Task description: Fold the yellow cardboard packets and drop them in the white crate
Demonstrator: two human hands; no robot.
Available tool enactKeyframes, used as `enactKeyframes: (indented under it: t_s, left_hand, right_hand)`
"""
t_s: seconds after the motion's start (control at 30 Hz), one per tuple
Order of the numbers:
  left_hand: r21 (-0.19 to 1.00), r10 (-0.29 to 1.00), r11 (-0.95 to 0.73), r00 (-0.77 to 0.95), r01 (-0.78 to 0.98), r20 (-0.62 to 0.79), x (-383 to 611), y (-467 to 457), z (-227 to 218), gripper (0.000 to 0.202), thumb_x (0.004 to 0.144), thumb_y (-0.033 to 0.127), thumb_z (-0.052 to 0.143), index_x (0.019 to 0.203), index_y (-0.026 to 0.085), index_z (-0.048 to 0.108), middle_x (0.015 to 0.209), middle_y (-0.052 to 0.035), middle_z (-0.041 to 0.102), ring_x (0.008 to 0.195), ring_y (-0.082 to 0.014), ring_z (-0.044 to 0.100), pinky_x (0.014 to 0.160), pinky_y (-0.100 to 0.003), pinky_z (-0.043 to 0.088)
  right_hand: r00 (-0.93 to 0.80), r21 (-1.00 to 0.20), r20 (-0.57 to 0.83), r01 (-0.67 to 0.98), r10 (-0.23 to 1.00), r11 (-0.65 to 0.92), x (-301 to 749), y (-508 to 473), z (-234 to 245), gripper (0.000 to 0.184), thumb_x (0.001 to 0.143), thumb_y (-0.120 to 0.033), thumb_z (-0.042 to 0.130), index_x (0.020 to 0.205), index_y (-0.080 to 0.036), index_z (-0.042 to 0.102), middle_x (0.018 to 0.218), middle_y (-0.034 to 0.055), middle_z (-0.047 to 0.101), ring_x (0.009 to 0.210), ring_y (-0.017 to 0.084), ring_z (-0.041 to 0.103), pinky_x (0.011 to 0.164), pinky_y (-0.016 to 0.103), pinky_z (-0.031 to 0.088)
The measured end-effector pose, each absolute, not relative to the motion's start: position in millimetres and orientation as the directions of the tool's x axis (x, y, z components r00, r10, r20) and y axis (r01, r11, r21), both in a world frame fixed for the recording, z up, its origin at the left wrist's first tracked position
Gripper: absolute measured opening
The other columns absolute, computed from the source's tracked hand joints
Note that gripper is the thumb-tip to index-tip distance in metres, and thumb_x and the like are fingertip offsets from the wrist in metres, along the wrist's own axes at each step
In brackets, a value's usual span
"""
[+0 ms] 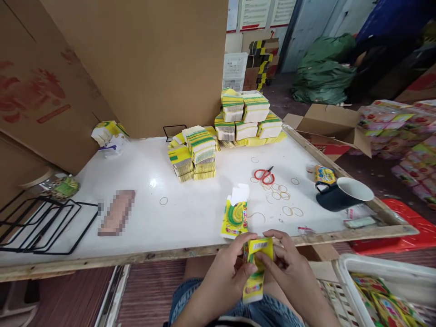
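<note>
Fingers of the left hand and the right hand pinch shut on a small yellow carton, held upright just below the table edge, beneath a second open carton.

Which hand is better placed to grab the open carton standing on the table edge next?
Left, probably. The open carton stands just beyond and left of the left hand, nearer its fingers. The right hand sits further right; both hands grip the yellow box.
</note>
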State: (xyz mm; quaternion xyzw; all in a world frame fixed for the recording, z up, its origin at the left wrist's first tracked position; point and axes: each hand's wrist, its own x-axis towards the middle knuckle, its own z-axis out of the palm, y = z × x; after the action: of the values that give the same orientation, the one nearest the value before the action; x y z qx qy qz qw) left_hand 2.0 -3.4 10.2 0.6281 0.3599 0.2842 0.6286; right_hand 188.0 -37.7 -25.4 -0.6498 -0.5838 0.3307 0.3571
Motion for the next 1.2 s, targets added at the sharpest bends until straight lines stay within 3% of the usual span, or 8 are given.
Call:
enactKeyframes:
  t_s: [0.1, 0.3, 0.63, 0.83, 0.97, 1.07, 1.13, 1.2]
  left_hand:
    - [0.992, 0.813, 0.125, 0.573, -0.003, -0.101, 1.9, -3.7, 10.3, 0.050, 0.086, 0.014, 0.058, 0.134, 0.027, 0.050, 0.106, -0.0049, 0.067, 0.092, -0.0185, 0.063, 0.085, -0.029, 0.050]
    - [0.975, 0.793, 0.219, 0.586, -0.024, -0.164, 6.6, -2.5, 1.4, 0.049, 0.088, 0.017, 0.058, 0.135, 0.026, 0.048, 0.114, -0.0071, 0.069, 0.097, -0.0213, 0.065, 0.083, -0.030, 0.050]
    - [0.870, 0.733, 0.454, 0.637, -0.195, -0.240, 7.1, 10.3, 1.3, 0.051, 0.081, 0.023, 0.069, 0.127, 0.020, 0.048, 0.106, -0.0103, 0.074, 0.090, -0.0231, 0.069, 0.078, -0.032, 0.051]
    - [0.973, 0.788, 0.199, 0.609, -0.115, -0.089, 28.7, 2.8, -3.2, 0.033, 0.087, 0.027, 0.060, 0.119, 0.018, 0.058, 0.108, -0.0108, 0.074, 0.092, -0.0232, 0.070, 0.079, -0.032, 0.054]
    - [0.999, 0.813, 0.041, 0.581, 0.026, -0.049, 34.3, 9.9, -3.9, 0.031, 0.090, 0.030, 0.054, 0.117, 0.019, 0.065, 0.119, -0.0117, 0.071, 0.108, -0.0256, 0.066, 0.093, -0.037, 0.051]
    - [0.973, 0.876, -0.103, 0.482, 0.205, -0.009, 26.1, 31.8, -14.0, 0.048, 0.090, 0.031, 0.055, 0.136, 0.019, 0.051, 0.146, -0.0141, 0.050, 0.137, -0.0277, 0.041, 0.115, -0.044, 0.028]
    - [0.931, 0.908, -0.163, 0.418, 0.326, 0.013, 19.3, 48.6, -25.5, 0.063, 0.086, 0.028, 0.059, 0.144, 0.013, 0.039, 0.156, -0.0178, 0.033, 0.146, -0.0292, 0.021, 0.120, -0.048, 0.011]
    - [0.890, 0.906, -0.202, 0.424, 0.410, 0.010, 15.2, 60.9, -37.7, 0.066, 0.080, 0.024, 0.064, 0.141, 0.013, 0.043, 0.156, -0.0175, 0.033, 0.147, -0.0296, 0.018, 0.121, -0.049, 0.008]
  right_hand:
    - [0.028, -0.834, 0.018, 0.551, 0.999, -0.001, 188.1, -37.0, -23.1, 0.031, 0.089, -0.042, 0.056, 0.068, -0.021, 0.064, 0.115, 0.0115, 0.065, 0.048, 0.012, 0.057, 0.047, 0.028, 0.046]
    - [0.053, -0.884, -0.106, 0.453, 0.993, -0.118, 181.3, -32.8, -14.3, 0.031, 0.088, -0.032, 0.056, 0.115, -0.021, 0.047, 0.067, -0.0003, 0.069, 0.056, 0.020, 0.063, 0.056, 0.029, 0.046]
    - [0.097, -0.983, 0.010, 0.185, 0.995, -0.009, 196.2, -32.0, -19.0, 0.021, 0.092, -0.039, 0.058, 0.102, -0.021, 0.063, 0.086, 0.0023, 0.066, 0.076, 0.017, 0.060, 0.067, 0.027, 0.047]
    - [0.152, -0.997, 0.024, 0.076, 0.988, 0.013, 186.1, -35.8, -11.1, 0.011, 0.087, -0.033, 0.065, 0.090, -0.022, 0.068, 0.086, 0.0027, 0.070, 0.083, 0.019, 0.063, 0.072, 0.028, 0.050]
    - [0.220, -0.932, 0.050, 0.360, 0.974, -0.033, 226.9, -56.3, 9.3, 0.017, 0.085, -0.040, 0.063, 0.084, -0.024, 0.070, 0.084, 0.0049, 0.071, 0.079, 0.022, 0.065, 0.069, 0.032, 0.051]
    - [0.379, -0.623, 0.091, 0.743, 0.921, -0.244, 294.7, -85.7, 18.5, 0.023, 0.077, -0.049, 0.061, 0.077, -0.028, 0.071, 0.080, 0.0091, 0.072, 0.076, 0.030, 0.064, 0.071, 0.045, 0.048]
    - [0.476, -0.430, 0.185, 0.826, 0.860, -0.365, 329.5, -100.7, 17.5, 0.023, 0.074, -0.049, 0.057, 0.071, -0.030, 0.069, 0.080, 0.0138, 0.071, 0.077, 0.036, 0.062, 0.076, 0.056, 0.043]
    - [0.475, -0.443, 0.193, 0.823, 0.859, -0.356, 337.0, -102.5, 11.7, 0.022, 0.075, -0.049, 0.058, 0.076, -0.029, 0.069, 0.084, 0.0146, 0.072, 0.078, 0.036, 0.063, 0.076, 0.055, 0.045]
